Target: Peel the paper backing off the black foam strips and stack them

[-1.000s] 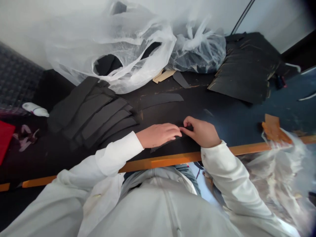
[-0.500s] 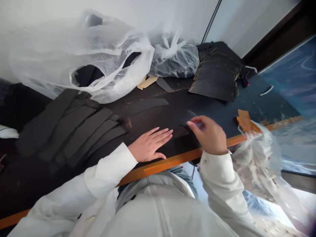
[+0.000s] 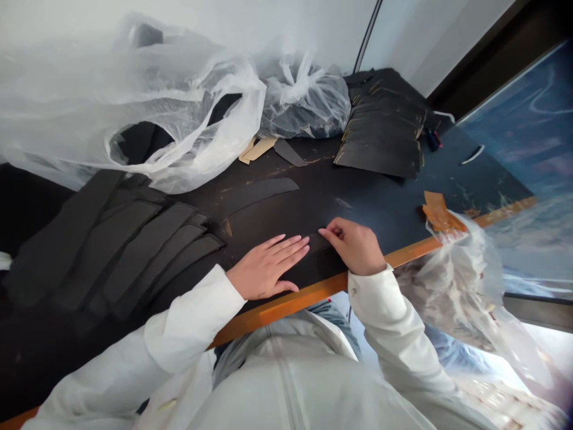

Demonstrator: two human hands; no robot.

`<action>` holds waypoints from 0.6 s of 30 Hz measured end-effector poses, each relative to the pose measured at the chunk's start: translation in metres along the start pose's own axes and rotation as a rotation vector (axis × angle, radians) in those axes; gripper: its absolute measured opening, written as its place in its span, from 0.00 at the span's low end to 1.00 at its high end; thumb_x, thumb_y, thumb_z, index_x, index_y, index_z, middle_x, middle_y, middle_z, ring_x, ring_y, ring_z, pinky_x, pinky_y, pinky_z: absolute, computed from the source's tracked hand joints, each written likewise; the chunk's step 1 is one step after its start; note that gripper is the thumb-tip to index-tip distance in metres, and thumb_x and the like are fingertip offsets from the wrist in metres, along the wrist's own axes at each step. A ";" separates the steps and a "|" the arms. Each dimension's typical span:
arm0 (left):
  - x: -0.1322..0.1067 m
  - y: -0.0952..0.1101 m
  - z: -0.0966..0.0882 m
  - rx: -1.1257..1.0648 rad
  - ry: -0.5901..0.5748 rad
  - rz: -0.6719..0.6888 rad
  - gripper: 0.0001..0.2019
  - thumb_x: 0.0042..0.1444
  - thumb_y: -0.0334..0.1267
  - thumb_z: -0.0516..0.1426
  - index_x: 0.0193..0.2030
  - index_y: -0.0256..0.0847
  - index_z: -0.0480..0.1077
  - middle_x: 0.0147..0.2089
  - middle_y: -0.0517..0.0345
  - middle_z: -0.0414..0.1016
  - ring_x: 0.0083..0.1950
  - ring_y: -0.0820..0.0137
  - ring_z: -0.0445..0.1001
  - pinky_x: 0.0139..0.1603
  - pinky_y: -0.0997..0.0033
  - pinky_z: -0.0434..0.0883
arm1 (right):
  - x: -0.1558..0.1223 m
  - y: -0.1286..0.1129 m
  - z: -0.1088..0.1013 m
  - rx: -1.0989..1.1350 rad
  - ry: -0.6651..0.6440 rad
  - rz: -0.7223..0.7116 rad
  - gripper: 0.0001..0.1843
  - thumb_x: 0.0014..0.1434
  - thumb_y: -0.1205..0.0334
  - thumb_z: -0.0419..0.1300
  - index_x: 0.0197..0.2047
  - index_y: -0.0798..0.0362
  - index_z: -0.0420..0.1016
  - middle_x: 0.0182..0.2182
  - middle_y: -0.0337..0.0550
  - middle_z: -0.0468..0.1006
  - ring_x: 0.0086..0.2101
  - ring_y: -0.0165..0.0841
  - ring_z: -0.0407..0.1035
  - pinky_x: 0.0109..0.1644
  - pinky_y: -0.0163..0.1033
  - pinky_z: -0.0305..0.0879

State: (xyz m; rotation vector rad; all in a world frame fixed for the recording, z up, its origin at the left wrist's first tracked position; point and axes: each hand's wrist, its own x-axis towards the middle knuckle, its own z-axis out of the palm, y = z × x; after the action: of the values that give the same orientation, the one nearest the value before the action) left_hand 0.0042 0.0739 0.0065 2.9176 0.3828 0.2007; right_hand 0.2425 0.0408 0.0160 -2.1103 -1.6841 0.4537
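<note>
In the centre of the frame, the left hand (image 3: 264, 270) lies flat with fingers extended over one thin black strip (image 3: 316, 243) on the black, orange-edged desk (image 3: 308, 203), while the right hand (image 3: 358, 246) curls at its right end, thumb and forefinger close, though whether they pinch it cannot be told. The step looks like steadying the strip while its end is worked, so the next move seems to call for a firm palm and light fingertips. One loose curved black strip (image 3: 266, 192) lies mid-frame, at least five overlapping dark strips (image 3: 141, 245) left, two translucent plastic bags along the top.
</note>
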 end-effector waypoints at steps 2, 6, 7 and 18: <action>0.000 -0.001 0.000 -0.015 -0.006 -0.002 0.37 0.67 0.58 0.48 0.72 0.29 0.50 0.75 0.43 0.51 0.76 0.58 0.50 0.74 0.55 0.48 | 0.000 0.001 0.000 -0.011 -0.008 -0.031 0.14 0.61 0.50 0.58 0.28 0.49 0.72 0.22 0.38 0.74 0.24 0.31 0.66 0.30 0.36 0.55; 0.001 -0.002 0.000 -0.046 -0.021 -0.012 0.37 0.67 0.58 0.48 0.73 0.32 0.50 0.75 0.44 0.51 0.76 0.59 0.50 0.74 0.55 0.48 | 0.001 0.004 0.001 -0.030 -0.021 -0.066 0.14 0.62 0.52 0.58 0.29 0.50 0.72 0.22 0.38 0.73 0.24 0.31 0.65 0.30 0.35 0.54; 0.001 -0.002 0.000 -0.053 -0.026 -0.016 0.37 0.67 0.58 0.48 0.73 0.33 0.50 0.75 0.44 0.51 0.76 0.59 0.50 0.74 0.55 0.48 | 0.001 0.005 0.001 -0.042 -0.021 -0.073 0.13 0.63 0.52 0.58 0.29 0.50 0.72 0.23 0.38 0.73 0.25 0.31 0.65 0.31 0.35 0.54; 0.000 -0.003 -0.004 -0.060 0.004 -0.013 0.34 0.66 0.55 0.51 0.72 0.37 0.54 0.75 0.45 0.53 0.75 0.60 0.53 0.73 0.55 0.52 | -0.019 0.008 0.000 -0.412 0.420 -0.054 0.32 0.64 0.41 0.53 0.55 0.62 0.70 0.44 0.63 0.73 0.43 0.50 0.68 0.43 0.49 0.65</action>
State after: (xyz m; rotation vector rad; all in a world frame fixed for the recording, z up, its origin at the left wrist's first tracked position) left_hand 0.0031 0.0773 0.0093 2.8557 0.3889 0.2121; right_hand 0.2451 0.0206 0.0120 -2.2213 -1.6732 -0.3666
